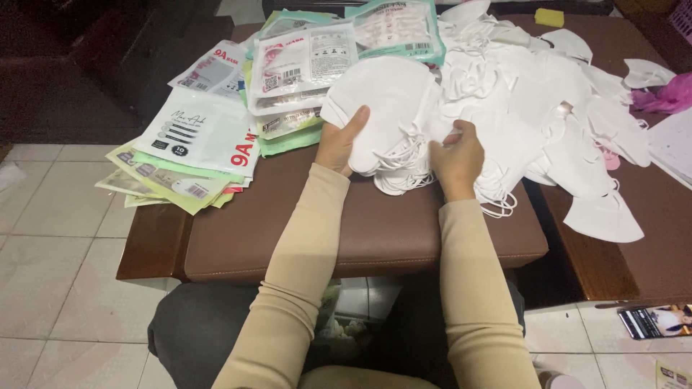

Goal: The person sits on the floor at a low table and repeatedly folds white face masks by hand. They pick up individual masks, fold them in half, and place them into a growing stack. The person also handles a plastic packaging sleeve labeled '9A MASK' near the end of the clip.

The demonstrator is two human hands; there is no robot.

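Note:
A stack of white folded face masks (389, 108) rests on a brown cushion (360, 230). My left hand (340, 144) grips the stack's left edge, thumb on top. My right hand (456, 155) closes on the right side of the stack, among dangling ear loops (404, 162). A big loose heap of white masks (548, 94) spreads to the right of my hands. Both arms wear beige sleeves.
Several flat plastic mask packets (209, 137) lie fanned out at the left, more packets (310, 65) behind them. The dark wooden table (620, 259) carries a yellow sponge (549, 17) and pink plastic (667, 97). A phone (659, 320) lies on the tiled floor.

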